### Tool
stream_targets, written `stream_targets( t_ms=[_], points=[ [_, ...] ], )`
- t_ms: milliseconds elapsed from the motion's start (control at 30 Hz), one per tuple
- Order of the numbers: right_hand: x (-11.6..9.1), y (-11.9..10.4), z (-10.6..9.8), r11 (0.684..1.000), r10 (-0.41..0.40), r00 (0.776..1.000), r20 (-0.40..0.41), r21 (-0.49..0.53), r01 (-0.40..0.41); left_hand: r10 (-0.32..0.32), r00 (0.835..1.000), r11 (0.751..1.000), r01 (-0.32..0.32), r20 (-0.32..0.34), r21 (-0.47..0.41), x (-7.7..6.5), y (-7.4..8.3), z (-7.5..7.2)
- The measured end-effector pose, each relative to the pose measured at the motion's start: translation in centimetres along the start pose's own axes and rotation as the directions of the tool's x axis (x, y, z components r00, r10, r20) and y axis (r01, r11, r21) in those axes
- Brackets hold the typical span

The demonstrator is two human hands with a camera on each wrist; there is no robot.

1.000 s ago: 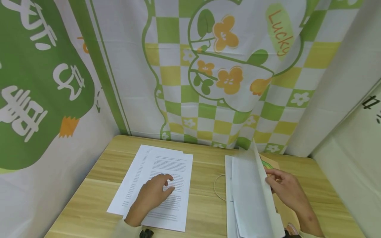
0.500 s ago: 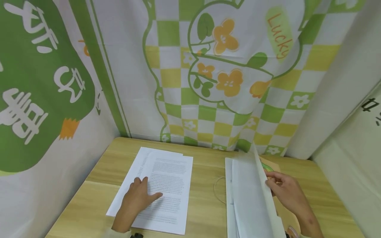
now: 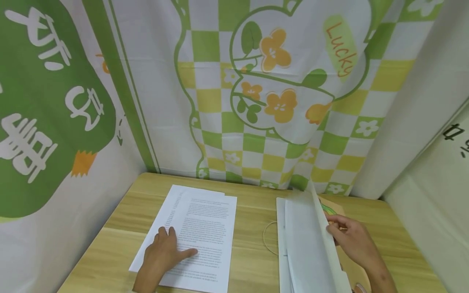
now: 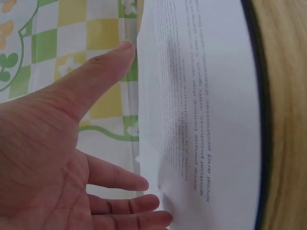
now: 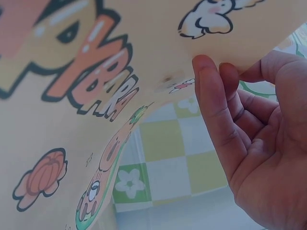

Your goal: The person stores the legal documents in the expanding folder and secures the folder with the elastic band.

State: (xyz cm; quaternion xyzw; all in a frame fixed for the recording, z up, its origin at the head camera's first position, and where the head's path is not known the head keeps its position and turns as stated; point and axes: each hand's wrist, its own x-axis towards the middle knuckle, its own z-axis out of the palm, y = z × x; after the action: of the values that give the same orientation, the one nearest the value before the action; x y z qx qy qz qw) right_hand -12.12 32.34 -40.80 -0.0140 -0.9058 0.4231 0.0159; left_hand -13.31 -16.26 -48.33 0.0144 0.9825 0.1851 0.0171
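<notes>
Two overlapping stacks of printed sheets [image 3: 205,219] lie on the left part of the table. My left hand [image 3: 159,252] is over them, fingertips right at the paper, thumb spread towards the right. In the left wrist view the fingers of this hand [image 4: 62,143] are straight beside the printed page [image 4: 211,120]. A folder [image 3: 281,244] stands open at the right, with whitish sheets [image 3: 305,240] inside. Its cover is raised, and my right hand [image 3: 353,240] pinches that cover's edge between thumb and fingers. The right wrist view shows the cover's cartoon print [image 5: 100,76] above the right hand [image 5: 259,129].
A thin elastic loop [image 3: 264,238] lies on the wooden table [image 3: 253,228] at the folder's left. Behind the table hangs a green and yellow checked curtain [image 3: 253,138]. White cloth walls [image 3: 432,171] stand at both sides.
My left hand has moved left and nearer to me over the printed sheets, its fingers lowering to the paper. The right hand keeps hold of the raised folder cover. The view has tilted slightly up.
</notes>
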Motion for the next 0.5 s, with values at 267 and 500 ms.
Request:
stream_targets(
  t_ms=[267,500],
  points=[
    [-0.03,-0.08,0.0,1.0,0.007,1.0,0.001,0.011,-0.007,0.012,1.0,0.999,-0.012,0.011,0.043,0.14,-0.01,0.63],
    [0.06,0.03,0.1,1.0,0.006,1.0,0.006,0.008,-0.006,0.008,1.0,0.999,-0.009,0.015,0.05,-0.03,0.19,0.82]
  ],
)
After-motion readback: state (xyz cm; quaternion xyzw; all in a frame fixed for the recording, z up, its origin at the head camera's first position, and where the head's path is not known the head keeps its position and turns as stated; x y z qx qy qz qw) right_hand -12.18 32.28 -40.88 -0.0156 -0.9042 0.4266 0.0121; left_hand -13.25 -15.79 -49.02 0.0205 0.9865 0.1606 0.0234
